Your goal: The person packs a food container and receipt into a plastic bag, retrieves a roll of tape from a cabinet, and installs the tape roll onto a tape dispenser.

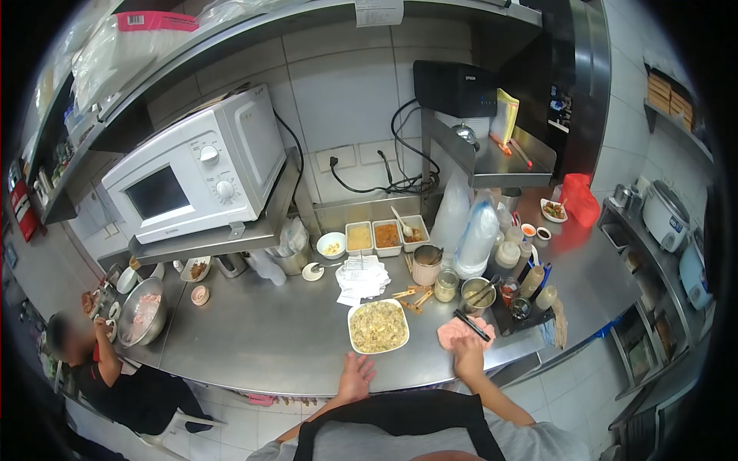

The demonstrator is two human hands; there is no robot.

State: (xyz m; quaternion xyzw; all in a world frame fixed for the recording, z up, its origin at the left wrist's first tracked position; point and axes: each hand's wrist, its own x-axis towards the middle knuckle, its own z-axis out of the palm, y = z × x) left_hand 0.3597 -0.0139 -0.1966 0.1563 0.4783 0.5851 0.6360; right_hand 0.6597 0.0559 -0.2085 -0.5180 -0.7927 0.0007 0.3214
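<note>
A white square bowl of fried rice (378, 326) stands near the front edge of the steel counter. Just below its near side is my left hand (357, 376), palm partly up, fingers spread and holding nothing. To the right, my right hand (468, 358) has its fingers closed on a crumpled pink cloth (453, 332). A black marker-like stick (472, 326) lies across the cloth, just beyond my fingertips. Wooden clips (415, 298) rest between the bowl and a glass jar (446, 285).
Paper slips (361, 278) lie behind the bowl, with filled food trays (387, 237) farther back. Sauce bottles (530, 283) and a metal pot (478, 294) stand right. A microwave (201, 165) sits on a shelf. Another person (127, 384) is at far left beside a metal bowl (146, 311).
</note>
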